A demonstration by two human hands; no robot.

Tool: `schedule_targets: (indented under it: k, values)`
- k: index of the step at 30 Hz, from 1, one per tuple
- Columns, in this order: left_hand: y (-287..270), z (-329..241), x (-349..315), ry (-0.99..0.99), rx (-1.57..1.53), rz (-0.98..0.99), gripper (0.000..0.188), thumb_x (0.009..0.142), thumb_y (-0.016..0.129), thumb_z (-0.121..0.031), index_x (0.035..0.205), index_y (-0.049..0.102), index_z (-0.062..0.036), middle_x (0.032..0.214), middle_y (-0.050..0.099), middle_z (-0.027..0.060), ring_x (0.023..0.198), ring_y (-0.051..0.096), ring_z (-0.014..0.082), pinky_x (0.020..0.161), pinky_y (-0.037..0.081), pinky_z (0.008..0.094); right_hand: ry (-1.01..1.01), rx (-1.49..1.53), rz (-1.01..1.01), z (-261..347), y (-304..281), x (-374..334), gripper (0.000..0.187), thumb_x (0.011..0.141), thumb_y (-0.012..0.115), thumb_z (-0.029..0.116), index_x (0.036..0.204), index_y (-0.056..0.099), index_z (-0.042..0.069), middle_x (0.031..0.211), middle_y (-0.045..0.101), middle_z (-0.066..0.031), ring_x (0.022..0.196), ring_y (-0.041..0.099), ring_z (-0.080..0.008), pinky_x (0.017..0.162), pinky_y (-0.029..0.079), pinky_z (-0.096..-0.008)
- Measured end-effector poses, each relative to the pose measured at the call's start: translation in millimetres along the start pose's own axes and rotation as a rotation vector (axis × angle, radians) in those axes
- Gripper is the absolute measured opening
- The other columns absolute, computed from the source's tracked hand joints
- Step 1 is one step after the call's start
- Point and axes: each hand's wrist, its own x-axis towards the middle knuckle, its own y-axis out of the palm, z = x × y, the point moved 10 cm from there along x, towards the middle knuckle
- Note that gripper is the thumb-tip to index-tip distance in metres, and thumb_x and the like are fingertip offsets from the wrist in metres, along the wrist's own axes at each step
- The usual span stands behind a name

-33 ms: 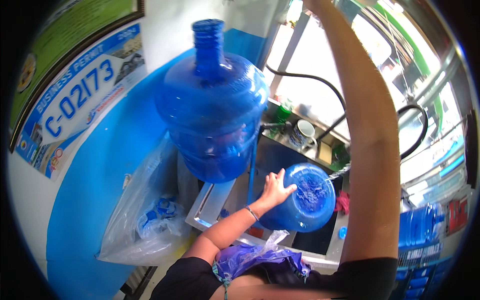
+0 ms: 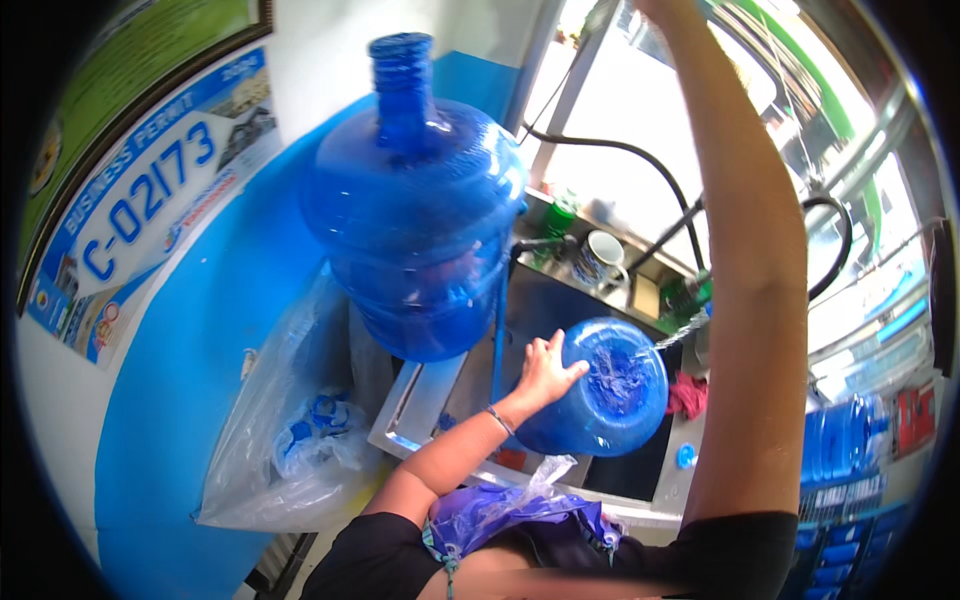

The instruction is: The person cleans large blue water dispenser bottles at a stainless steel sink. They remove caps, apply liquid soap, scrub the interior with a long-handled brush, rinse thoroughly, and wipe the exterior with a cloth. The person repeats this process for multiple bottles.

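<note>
The left hand (image 2: 548, 375) lies spread on the side of a blue jug (image 2: 612, 425), fingers apart, pressing rather than gripping, apparently to steady it. The right forearm (image 2: 750, 230) rises past the top edge; its hand is out of sight, so I cannot tell its grip. The jug sits in the sink (image 2: 405, 440), base up and tilted toward the viewer, probably so the water stream (image 2: 682, 331) from the right can reach its hollow bottom. To the left, a second jug (image 2: 415, 235) stands upright, neck up, beside a clear bag (image 2: 250, 455). Behind the sink is a mug (image 2: 598, 257); to the right, a red cloth (image 2: 686, 396).

Compared with the earlier frame, the stream reaches farther over the base; the left hand remains spread there.
</note>
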Motion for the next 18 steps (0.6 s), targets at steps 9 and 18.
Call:
schedule_targets:
  k: [9, 18]
  values:
    - [-9.9, 13.3, 0.1, -0.159, 0.093, 0.136, 0.099, 0.068, 0.08, -0.054, 0.137, 0.044, 0.007, 0.126, 0.054, 0.0321, 0.12, 0.055, 0.0408, 0.102, 0.046, 0.0446, 0.413, -0.231, 0.204, 9.9, 57.9, -438.5, 0.024, 0.085, 0.062, 0.003, 0.107, 0.072, 0.008, 0.094, 0.067, -0.008, 0.082, 0.063, -0.0143, 0.076, 0.051, -0.0291]
    - [29.4, -114.6, -65.6, -0.02, 0.134, 0.125, 0.07, 0.073, 0.075, -0.054, 0.104, 0.065, 0.0071, 0.103, 0.061, 0.0248, 0.099, 0.063, 0.0401, 0.087, 0.051, 0.0435, 1.185, 0.002, -0.438, -83.9, 37.5, -766.1, 0.077, 0.09, 0.067, 0.042, 0.151, 0.032, 0.011, 0.146, 0.044, -0.018, 0.135, 0.041, -0.0295, 0.113, 0.029, -0.0382]
